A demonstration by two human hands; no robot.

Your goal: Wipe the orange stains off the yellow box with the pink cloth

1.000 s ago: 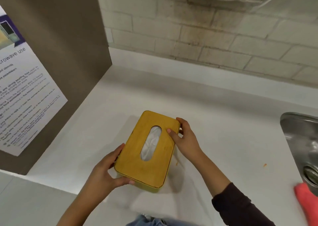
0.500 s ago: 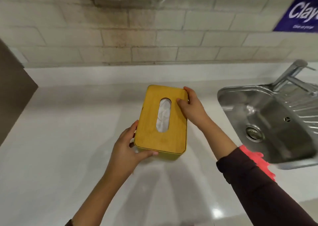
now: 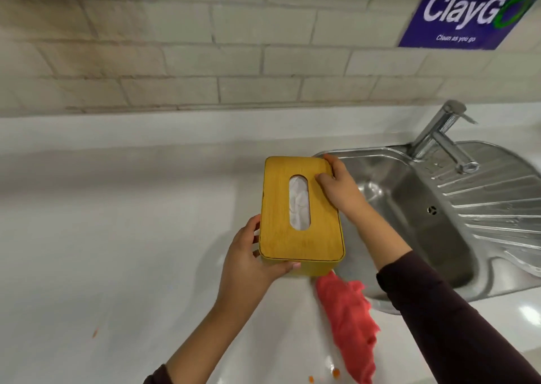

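between both hands' fingers [image 3: 322, 177], yellow box [image 3: 301, 214]

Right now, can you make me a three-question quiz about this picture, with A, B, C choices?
1. Where is the pink cloth?
A. in the sink
B. on the counter beside the sink
C. on the tissue box

2. What colour is the sign on the wall?
A. blue
B. red
C. green

3. How is the yellow tissue box held?
A. by both hands
B. by one hand
C. by nobody

Answers:
1 B: it lies on the white counter by the sink.
2 A: the ClayGo sign is blue.
3 A: the left hand and right hand both grip it.
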